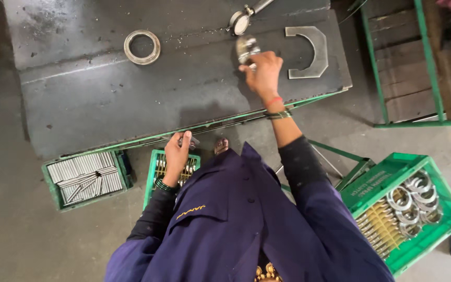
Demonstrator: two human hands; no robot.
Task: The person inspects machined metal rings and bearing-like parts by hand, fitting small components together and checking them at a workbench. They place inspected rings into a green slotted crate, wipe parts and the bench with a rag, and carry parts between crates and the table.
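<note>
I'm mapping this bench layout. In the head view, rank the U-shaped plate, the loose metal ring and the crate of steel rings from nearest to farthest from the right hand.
From the right hand:
1. U-shaped plate, just beside it on the bench.
2. Loose metal ring, across the bench on the other side.
3. Crate of steel rings, down on the floor.

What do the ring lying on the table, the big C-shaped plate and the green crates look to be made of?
The ring looks like bare steel, grey with a dull shine. The C-shaped plate seems flat-cut steel, matte grey with crisp edges. The green crates look like moulded plastic, with even colour and ribbed walls. The table appears to be dark, scuffed steel sheet.
</note>
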